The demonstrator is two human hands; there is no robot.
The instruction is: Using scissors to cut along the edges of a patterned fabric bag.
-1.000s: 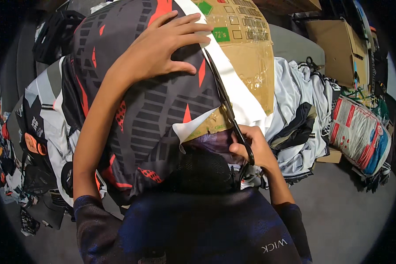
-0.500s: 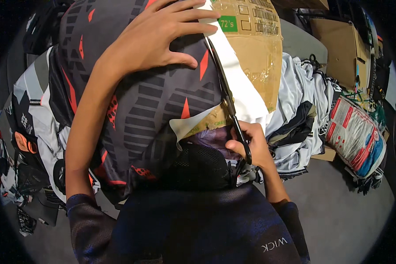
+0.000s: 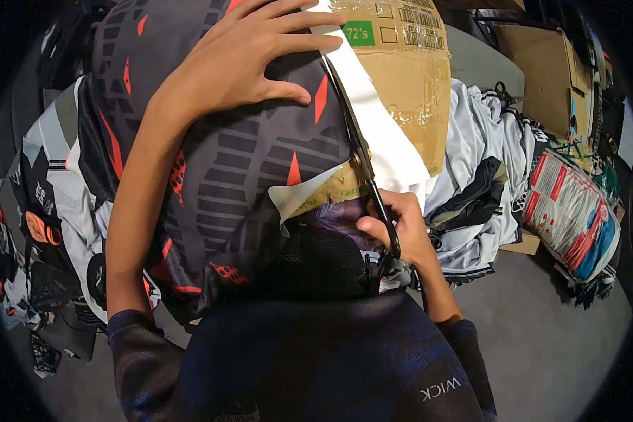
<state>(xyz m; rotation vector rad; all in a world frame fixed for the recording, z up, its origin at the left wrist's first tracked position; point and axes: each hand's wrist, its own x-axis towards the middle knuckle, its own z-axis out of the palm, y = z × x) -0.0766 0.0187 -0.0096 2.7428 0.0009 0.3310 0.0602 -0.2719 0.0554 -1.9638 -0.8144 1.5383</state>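
Note:
Dark grey cloth (image 3: 232,162) with black stripes and red shapes is spread over a cardboard box (image 3: 408,91). My left hand (image 3: 243,60) lies on it with fingers spread, the fingertips reaching over a white strip of material (image 3: 383,119) along its right edge. In my right hand (image 3: 408,228) are black-handled scissors (image 3: 362,158), thumb and fingers around the handles. Their long blades point away from me, along the line between the grey cloth and the white strip. Below the pivot, a loose corner of cloth (image 3: 288,200) curls back, baring taped cardboard.
White and grey garments (image 3: 471,148) are heaped to the right of the box, with a plastic-wrapped bundle (image 3: 570,218) beyond them. An open cardboard carton (image 3: 541,77) stands at the far right. More garments (image 3: 46,183) are piled on the left. Grey floor (image 3: 534,337) shows at lower right.
Very little differs. The whole view has shifted slightly; my left hand stays spread on the cloth and my right hand still holds the scissors at the same line.

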